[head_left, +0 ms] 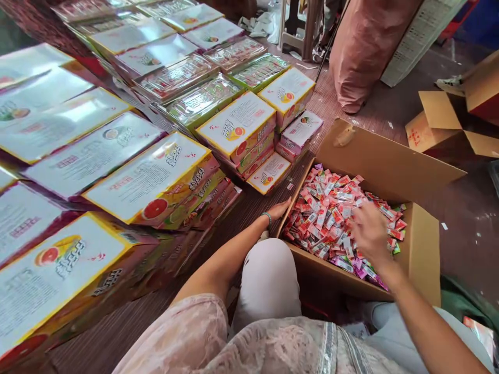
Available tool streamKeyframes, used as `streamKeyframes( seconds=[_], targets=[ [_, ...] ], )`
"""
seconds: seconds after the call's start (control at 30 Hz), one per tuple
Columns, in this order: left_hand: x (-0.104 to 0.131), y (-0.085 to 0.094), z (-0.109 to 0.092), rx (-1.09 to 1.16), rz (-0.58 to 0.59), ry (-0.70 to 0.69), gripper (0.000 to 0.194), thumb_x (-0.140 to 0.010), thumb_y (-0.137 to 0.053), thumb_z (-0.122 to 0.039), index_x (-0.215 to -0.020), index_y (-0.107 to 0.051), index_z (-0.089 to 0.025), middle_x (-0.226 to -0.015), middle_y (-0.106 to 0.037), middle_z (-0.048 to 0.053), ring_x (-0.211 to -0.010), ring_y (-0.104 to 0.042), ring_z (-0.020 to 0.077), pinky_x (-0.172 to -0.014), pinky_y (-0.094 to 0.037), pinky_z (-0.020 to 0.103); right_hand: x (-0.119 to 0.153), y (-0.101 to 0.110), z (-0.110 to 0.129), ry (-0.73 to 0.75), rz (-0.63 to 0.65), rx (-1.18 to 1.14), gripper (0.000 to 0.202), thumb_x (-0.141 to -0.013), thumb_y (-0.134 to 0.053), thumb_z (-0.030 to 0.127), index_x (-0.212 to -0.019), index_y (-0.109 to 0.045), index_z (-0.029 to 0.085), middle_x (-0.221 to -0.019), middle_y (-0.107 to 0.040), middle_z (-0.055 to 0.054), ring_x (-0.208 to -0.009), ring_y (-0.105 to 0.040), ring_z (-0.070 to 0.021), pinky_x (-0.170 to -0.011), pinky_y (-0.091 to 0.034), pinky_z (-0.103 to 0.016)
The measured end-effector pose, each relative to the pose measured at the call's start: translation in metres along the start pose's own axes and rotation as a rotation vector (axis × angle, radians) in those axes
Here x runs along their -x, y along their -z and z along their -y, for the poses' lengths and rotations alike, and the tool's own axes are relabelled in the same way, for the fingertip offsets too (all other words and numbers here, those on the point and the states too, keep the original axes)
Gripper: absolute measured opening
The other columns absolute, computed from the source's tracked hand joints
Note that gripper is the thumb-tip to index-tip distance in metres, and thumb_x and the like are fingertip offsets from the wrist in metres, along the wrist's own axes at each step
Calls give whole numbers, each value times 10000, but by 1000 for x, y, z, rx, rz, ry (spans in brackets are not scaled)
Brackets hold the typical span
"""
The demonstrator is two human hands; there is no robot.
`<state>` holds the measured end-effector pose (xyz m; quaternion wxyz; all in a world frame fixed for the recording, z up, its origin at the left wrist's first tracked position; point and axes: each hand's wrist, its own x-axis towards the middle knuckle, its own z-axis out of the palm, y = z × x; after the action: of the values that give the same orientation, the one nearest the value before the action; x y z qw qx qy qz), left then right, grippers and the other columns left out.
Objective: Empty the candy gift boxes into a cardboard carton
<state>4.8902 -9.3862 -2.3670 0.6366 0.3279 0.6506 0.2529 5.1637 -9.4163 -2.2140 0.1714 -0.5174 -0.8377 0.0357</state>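
An open cardboard box (424, 254) stands in front of my knees, heaped with small stick packets (323, 208). Most of the packets are red and pink, with some purple and green among them. My left hand (279, 209) lies flat against the outside of the box's left wall, its fingers stretched out and their tips partly hidden by the wall. Over the right half of the heap is my right hand (368, 228), smeared by motion. Whether it holds a packet cannot be made out.
Stacked white-topped cartons with fruit pictures (148, 176) fill the left side. Clear-wrapped packs (202, 98) lie behind them. A plastic stool (298, 31) and a large reddish sack (366, 52) stand at the back. Another open cardboard box (438, 111) is at the right.
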Motion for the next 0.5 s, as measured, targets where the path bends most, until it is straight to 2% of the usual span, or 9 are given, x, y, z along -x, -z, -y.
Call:
streamKeyframes(
  seconds=[0.07, 0.13, 0.17, 0.23, 0.3, 0.33, 0.4, 0.43, 0.5],
  targets=[
    [-5, 4, 4, 44, 11, 5, 283, -956, -740, -406, -1082, -856, -181, -1344, -795, 128, -1427, -613, 384, -1222, -440, 418, -28, -40, 35, 173, 192, -47, 346, -1093, -571, 408, -1322, -782, 257, -1525, -665, -129, -1516, -516, -340, -1273, -414, -561],
    [-10, 11, 8, 101, 26, 21, 267, -911, -762, -309, -1104, -852, -147, -1208, -828, 111, -1307, -675, 366, -1129, -510, 389, -55, -83, 68, 284, 434, -72, 375, -1107, -574, 433, -1281, -794, 184, -1448, -712, -171, -1467, -550, -353, -1283, -380, -574],
    [-12, 15, 12, 133, 28, 34, 324, -864, -792, -252, -1163, -837, -135, -1183, -826, 110, -1251, -697, 348, -1082, -535, 378, -64, -101, 80, 290, 526, -66, 400, -1118, -559, 438, -1252, -799, 147, -1363, -748, -190, -1404, -589, -357, -1289, -357, -591],
    [-18, 29, 20, 215, -38, 79, 628, -751, -877, -176, -1363, -747, -131, -1245, -796, 140, -1190, -713, 323, -1009, -564, 377, -73, -127, 93, 248, 595, -42, 427, -1141, -512, 415, -1169, -819, 119, -1178, -793, -186, -1247, -649, -339, -1304, -304, -619],
    [-29, 48, 28, 314, -215, 160, 890, -723, -944, -245, -1531, -589, -133, -1385, -718, 210, -1240, -685, 332, -982, -564, 399, -72, -138, 93, 224, 564, -38, 423, -1144, -491, 376, -1085, -838, 141, -1093, -793, -166, -1159, -649, -324, -1311, -260, -644],
    [-36, 60, 32, 363, -320, 206, 932, -764, -943, -342, -1569, -524, -132, -1450, -667, 239, -1302, -650, 347, -987, -555, 414, -69, -140, 91, 223, 541, -45, 409, -1136, -502, 366, -1052, -843, 157, -1082, -789, -159, -1146, -637, -322, -1312, -248, -652],
    [-55, 82, 38, 451, -471, 293, 890, -869, -858, -544, -1566, -482, -138, -1520, -595, 271, -1409, -571, 379, -987, -545, 444, -64, -141, 87, 226, 517, -61, 373, -1117, -535, 363, -1014, -844, 182, -1070, -781, -146, -1131, -616, -322, -1311, -233, -662],
    [-65, 91, 39, 487, -497, 326, 847, -905, -800, -619, -1539, -499, -144, -1520, -588, 278, -1427, -553, 394, -971, -547, 457, -63, -140, 86, 224, 514, -63, 362, -1111, -543, 361, -1005, -843, 188, -1068, -778, -142, -1128, -610, -322, -1312, -226, -665],
    [-86, 101, 40, 569, -476, 346, 759, -928, -733, -707, -1442, -582, -169, -1444, -643, 261, -1368, -594, 392, -919, -559, 450, -62, -140, 85, 219, 520, -59, 362, -1110, -540, 357, -991, -840, 192, -1058, -772, -135, -1129, -602, -322, -1315, -212, -666]
  ],
)
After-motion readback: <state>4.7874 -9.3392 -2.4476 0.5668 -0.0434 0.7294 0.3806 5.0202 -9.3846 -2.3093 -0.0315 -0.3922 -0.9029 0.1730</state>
